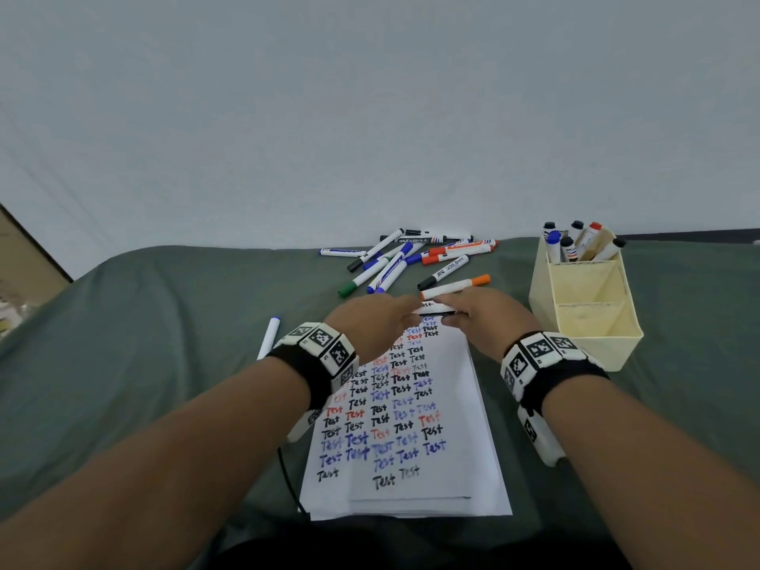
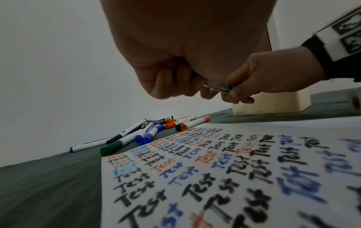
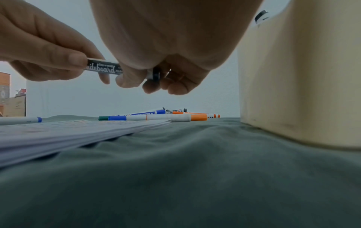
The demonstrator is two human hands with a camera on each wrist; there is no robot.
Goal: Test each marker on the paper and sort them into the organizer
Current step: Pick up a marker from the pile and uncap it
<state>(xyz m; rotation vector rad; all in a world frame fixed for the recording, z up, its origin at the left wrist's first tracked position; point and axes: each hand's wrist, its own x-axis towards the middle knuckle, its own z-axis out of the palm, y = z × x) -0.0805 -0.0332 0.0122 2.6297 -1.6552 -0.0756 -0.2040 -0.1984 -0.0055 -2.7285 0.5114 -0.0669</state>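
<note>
A black-labelled whiteboard marker [image 1: 436,308] is held level just above the far end of the paper [image 1: 411,495]. My left hand [image 1: 395,318] pinches its left part. My right hand [image 1: 473,314] grips its right end, where a black cap [image 3: 156,74] shows between the fingers. The right wrist view shows the marker's barrel [image 3: 103,68] spanning the gap between both hands. The paper is covered with rows of "Test" in black, blue and red. A cream organizer [image 1: 584,322] stands to the right, with several markers [image 1: 575,244] upright in its far compartment.
A pile of loose markers [image 1: 407,257] lies beyond the paper on the green cloth [image 1: 164,322]. An orange-capped marker [image 1: 454,286] lies closest to my hands. One blue-capped marker [image 1: 269,335] lies left of the paper. A white wall backs the table.
</note>
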